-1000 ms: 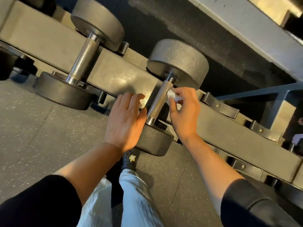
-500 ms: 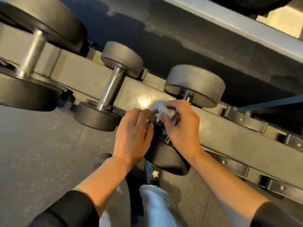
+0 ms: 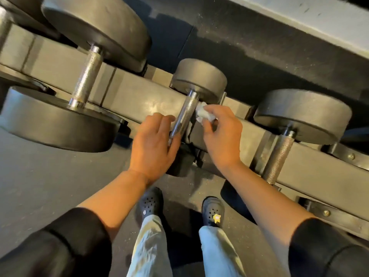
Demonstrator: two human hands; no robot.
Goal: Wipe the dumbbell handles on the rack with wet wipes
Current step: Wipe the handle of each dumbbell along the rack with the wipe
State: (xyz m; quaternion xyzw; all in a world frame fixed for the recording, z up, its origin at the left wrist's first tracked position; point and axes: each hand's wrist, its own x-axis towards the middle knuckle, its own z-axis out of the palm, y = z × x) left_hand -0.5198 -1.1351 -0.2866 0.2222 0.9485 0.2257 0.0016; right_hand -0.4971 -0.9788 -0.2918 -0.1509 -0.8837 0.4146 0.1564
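Wipe (image 3: 203, 113) in right hand (image 3: 221, 136) grip, beside handle (image 3: 184, 114).

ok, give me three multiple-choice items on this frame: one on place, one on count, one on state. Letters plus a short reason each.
1. Where is the wet wipe?
A. on the floor
B. in the right hand, beside the middle dumbbell's handle
C. draped on the big dumbbell at left

2. How many dumbbell handles show?
A. one
B. three
C. six

3. What is the left hand doing?
A. resting on the lower end of the middle handle, no wipe in it
B. holding a spray bottle
C. hanging by the leg

Answers:
1 B: the right hand pinches the white wipe just right of the middle handle.
2 B: the left handle, the middle one and the right handle.
3 A: its fingers lie against the handle's lower end.
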